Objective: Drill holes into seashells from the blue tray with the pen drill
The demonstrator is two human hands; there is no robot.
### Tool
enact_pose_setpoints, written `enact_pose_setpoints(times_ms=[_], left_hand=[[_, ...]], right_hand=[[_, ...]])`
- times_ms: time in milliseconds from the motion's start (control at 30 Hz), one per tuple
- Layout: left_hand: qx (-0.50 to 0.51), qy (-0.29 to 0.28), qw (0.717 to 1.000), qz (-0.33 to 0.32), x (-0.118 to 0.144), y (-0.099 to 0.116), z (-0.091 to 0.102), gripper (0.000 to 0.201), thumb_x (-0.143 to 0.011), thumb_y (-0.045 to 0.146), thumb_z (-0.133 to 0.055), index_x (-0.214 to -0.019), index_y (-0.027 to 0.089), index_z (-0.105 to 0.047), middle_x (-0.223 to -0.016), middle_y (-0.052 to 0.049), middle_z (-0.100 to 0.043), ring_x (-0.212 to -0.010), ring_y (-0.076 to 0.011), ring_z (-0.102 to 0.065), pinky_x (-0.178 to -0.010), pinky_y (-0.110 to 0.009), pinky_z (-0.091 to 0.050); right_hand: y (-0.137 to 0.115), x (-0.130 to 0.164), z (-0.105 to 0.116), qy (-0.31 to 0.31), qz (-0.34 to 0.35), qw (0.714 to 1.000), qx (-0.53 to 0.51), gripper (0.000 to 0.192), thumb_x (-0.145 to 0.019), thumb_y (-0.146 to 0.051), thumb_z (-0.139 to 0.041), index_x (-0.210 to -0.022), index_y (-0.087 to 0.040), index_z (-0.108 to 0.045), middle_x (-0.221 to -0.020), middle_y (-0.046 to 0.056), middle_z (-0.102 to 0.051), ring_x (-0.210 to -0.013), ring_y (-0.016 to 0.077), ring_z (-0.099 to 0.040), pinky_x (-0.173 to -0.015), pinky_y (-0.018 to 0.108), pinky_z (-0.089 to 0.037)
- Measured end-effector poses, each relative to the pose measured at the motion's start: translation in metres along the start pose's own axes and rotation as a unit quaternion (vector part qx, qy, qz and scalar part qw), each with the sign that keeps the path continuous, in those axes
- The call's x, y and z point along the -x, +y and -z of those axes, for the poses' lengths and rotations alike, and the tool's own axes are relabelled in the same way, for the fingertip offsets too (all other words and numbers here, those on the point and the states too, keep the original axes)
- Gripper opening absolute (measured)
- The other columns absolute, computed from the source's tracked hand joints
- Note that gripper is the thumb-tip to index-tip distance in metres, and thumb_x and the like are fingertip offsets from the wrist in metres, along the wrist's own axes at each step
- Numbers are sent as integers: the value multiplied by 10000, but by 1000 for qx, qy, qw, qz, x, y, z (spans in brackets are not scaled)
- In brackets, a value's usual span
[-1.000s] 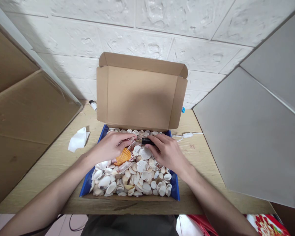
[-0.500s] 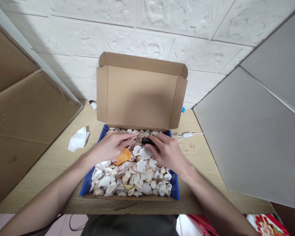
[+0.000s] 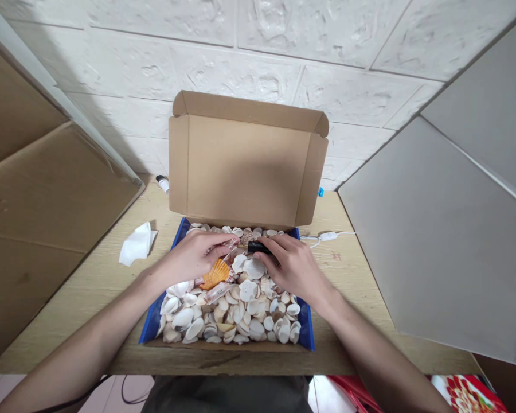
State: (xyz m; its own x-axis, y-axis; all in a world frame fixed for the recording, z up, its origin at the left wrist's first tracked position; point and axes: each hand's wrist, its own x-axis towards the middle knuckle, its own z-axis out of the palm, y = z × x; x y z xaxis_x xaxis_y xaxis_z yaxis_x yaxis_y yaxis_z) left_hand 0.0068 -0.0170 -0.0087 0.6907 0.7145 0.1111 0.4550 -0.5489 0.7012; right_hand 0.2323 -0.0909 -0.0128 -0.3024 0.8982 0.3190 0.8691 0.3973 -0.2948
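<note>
At about nine o'clock from the box we see a crumpled white tissue (image 3: pixel 136 244) lying on the wooden table (image 3: pixel 90 287), well apart from our hands. At about eleven o'clock, near the wall, a small white bottle with a dark cap (image 3: pixel 163 183) lies on the table.

Our left hand (image 3: pixel 193 259) rests over the far left part of the shell pile, fingers (image 3: pixel 222 240) curled and pinched on a slim, pale, spiral shell (image 3: pixel 231 246) near the middle of the box's far edge. Just beside the heel of that hand, at its five o'clock, lies an orange scallop shell (image 3: pixel 215 273), touching the white shells around it.

The blue box (image 3: pixel 151 318) sits in the middle of the table, filled with white and cream seashells (image 3: pixel 241 312); its brown cardboard lid (image 3: pixel 245 166) stands upright at twelve o'clock against the wall.

Our right hand (image 3: pixel 294 267) lies over the far right of the pile, fingers closed around a small black cylinder-shaped object (image 3: pixel 258 247), whose tip points toward nine o'clock and meets the shell held by the left hand. What the black object is we cannot tell.

At two o'clock from the box a white cable with an inline switch (image 3: pixel 328 236) runs across the table, and a small blue item (image 3: pixel 320 192) shows behind the lid's right edge.
</note>
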Motion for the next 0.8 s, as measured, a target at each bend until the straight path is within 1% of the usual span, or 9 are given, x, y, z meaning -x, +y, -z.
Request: enact_pose_setpoints(times_ms=[467,600,700,800], left_hand=[[3,4,1000,-10,0,-4,-1,274,-932,306,-511,-1101,241,-718,-1058,-42,-756,-910,-245,-721,-758,-332,-540],[0,2,1000,-7,1,-2,-1,272,-934,304,-508,-1103,242,-711,-1063,-36,-755,-904,-239,-720,-760,-333,-537],[-2,-3,1000,4,1,0,1,277,-934,270,-500,-1111,221,-708,-1071,-51,-752,-903,-242,-719,-767,-340,-534],[1,-6,1000,2,0,1,2,277,-938,272,-495,-1113,240,-707,-1078,-41,-750,-925,-246,-714,-777,-343,-535]], right_hand=[[0,-1,1,-1,0,1000,0,295,-956,-338,-469,-1101,-148,-642,-905,103,-700,-808,203,-648,-701,324,-504],[-1,0,1,-2,-2,1000,-4,302,-959,-339,-465,-1112,-147,-641,-897,102,-698,-808,201,-646,-702,323,-500],[-1,0,1,-6,-6,1000,-4,301,-958,-342,-465,-1112,-151,-640,-904,98,-697,-817,202,-649,-709,321,-496],[-1,0,1,-10,-8,1000,-1,304,-960,-348,-458,-1107,-158,-644,-909,95,-698,-819,201,-648,-714,323,-497]])
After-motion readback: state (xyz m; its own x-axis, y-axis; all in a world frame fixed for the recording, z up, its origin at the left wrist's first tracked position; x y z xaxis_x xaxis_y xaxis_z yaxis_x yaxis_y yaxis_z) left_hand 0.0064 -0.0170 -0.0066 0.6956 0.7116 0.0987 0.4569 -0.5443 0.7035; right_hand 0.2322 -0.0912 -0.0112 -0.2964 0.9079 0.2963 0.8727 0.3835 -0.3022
